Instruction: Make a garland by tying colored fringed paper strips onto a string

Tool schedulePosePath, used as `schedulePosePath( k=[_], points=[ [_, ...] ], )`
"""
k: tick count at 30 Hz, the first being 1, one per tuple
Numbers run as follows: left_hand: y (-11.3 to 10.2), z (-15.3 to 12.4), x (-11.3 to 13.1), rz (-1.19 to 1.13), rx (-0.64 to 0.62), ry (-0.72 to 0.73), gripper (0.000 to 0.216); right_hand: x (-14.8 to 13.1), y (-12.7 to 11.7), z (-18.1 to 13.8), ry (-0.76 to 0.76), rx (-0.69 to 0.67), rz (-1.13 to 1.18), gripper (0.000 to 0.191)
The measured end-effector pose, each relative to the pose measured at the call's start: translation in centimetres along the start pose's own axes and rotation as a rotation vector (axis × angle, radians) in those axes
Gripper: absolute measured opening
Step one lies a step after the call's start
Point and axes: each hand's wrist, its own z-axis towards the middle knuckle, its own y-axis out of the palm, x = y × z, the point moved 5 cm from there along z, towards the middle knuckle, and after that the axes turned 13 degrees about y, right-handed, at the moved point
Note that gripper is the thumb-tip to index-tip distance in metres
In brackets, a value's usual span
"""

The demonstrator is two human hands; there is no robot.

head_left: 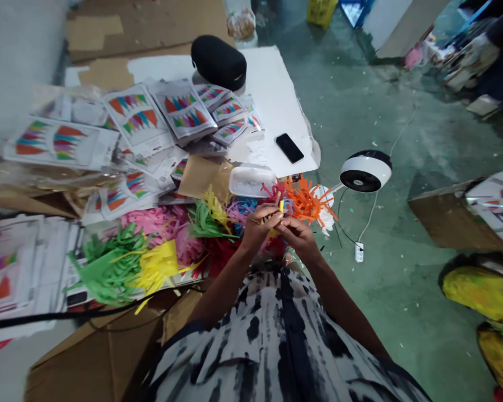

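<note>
My left hand (260, 222) and my right hand (297, 233) meet in front of my chest, both pinched on a bundle of coloured paper fringe (285, 202). A yellow strip sits between the fingers; pink, blue and orange fringes (308, 200) fan out above and to the right of them. Loose heaps of fringed paper lie on the floor to the left: green (104, 262), yellow (158, 267), pink (163, 222) and red. A white plastic tray (251, 180) lies just beyond my hands.
Packs of printed cards with coloured fringes (180, 111) are stacked at the back left on cardboard and white sheets. A black pouch (218, 60), a phone (289, 147), a small white fan (365, 171) with its cable, a cardboard box (465, 215) and yellow bags (482, 290) surround me.
</note>
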Motion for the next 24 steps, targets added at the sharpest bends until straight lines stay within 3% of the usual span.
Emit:
schedulePosePath(
  k=[3,11,24],
  points=[
    [0.4,0.2,-0.1,-0.079,-0.061,-0.109,0.028,0.7,-0.9,-0.4,0.093,-0.034,0.081,0.04],
    [0.6,0.2,-1.0,-0.153,-0.066,-0.187,0.026,2.0,-1.7,-1.1,0.228,-0.151,0.236,0.034],
    [1.6,-0.1,-1.9,-0.421,-0.044,-0.333,0.024,2.5,-2.3,-0.7,0.251,-0.216,0.238,0.038]
  ],
)
